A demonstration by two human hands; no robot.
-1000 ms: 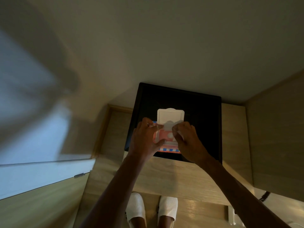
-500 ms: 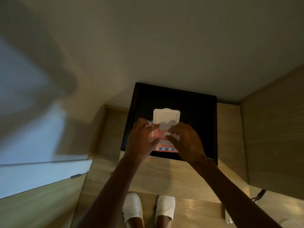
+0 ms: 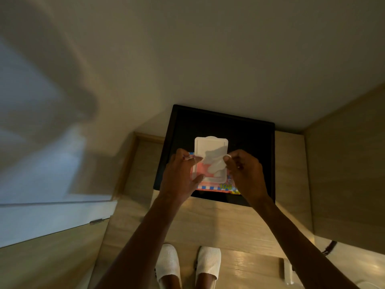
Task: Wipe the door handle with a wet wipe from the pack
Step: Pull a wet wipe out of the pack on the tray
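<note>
A red and blue pack of wet wipes [image 3: 212, 185] lies on a black tray [image 3: 252, 147], its white plastic lid [image 3: 210, 146] flipped open away from me. My left hand [image 3: 181, 176] grips the pack's left side and holds it down. My right hand [image 3: 245, 174] pinches a white wet wipe [image 3: 215, 166] between thumb and fingertips, and the wipe stretches from the pack's opening up to those fingers. No door handle is in view.
The tray rests on a light wooden surface [image 3: 208, 222] set against a pale wall [image 3: 208, 59]. A wooden panel [image 3: 350, 163] rises at the right. White slippers [image 3: 187, 265] show on the floor below. A pale door or panel edge [image 3: 52, 211] runs along the left.
My right hand has lifted up and to the right off the pack, drawing the wipe partway out. The left hand has stayed on the pack's left side.
</note>
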